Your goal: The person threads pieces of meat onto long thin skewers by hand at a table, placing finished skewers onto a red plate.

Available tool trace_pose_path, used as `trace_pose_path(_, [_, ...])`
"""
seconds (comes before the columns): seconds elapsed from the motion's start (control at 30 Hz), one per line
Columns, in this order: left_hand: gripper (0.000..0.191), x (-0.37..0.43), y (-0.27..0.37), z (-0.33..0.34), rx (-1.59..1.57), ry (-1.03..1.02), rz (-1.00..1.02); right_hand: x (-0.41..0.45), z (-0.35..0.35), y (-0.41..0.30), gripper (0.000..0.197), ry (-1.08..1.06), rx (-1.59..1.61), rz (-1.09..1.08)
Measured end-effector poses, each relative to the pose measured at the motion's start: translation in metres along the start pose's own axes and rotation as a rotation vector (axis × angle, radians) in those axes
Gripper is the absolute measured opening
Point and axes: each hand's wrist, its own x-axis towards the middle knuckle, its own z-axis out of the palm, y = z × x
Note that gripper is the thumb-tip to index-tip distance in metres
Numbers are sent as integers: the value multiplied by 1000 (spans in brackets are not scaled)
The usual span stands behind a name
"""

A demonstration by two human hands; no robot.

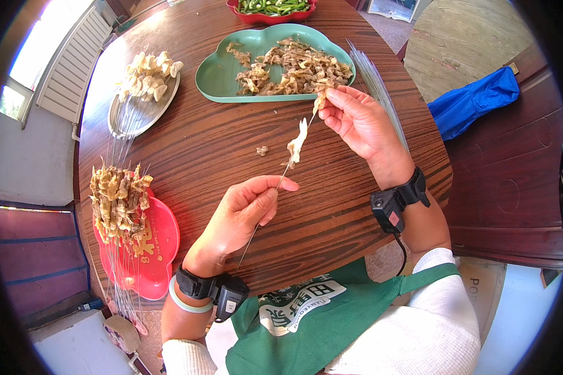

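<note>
My left hand (248,211) grips a thin metal skewer (248,248) between thumb and fingers, with its shaft slanting up to the right. A pale, ruffled food piece (297,143) is threaded midway along it. At the upper end, my right hand (359,119) pinches a yellowish-brown piece (318,102) against the skewer; the tip is hidden. Just beyond that hand, a green cloud-shaped tray (216,79) holds a heap of brown, ruffled food pieces (305,68). One small scrap (262,150) lies on the wooden table (206,154) between tray and left hand.
Bare metal skewers (377,84) lie right of the tray. At left are loaded skewers on a red tray (164,243) and pale skewered pieces (148,77) on a metal plate (162,105). A red bowl (267,18) of cut green vegetables stands at the back.
</note>
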Motion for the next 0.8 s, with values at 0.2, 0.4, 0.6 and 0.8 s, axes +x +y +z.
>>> trace_pose_path(0.2, [24, 0, 2, 1, 10, 17, 1, -3, 5, -4, 16, 36, -287, -110])
trace_pose_path(0.4, [24, -1, 1, 0, 21, 7, -11, -4, 5, -7, 19, 87, -424, -146])
trace_pose_path(0.6, [24, -1, 1, -1, 35, -8, -14, -5, 3, -14, 19, 11, -447, -84])
trace_pose_path(0.8, [24, -1, 3, 0, 39, -10, -30, -7, 6, -15, 20, -33, -518, -60])
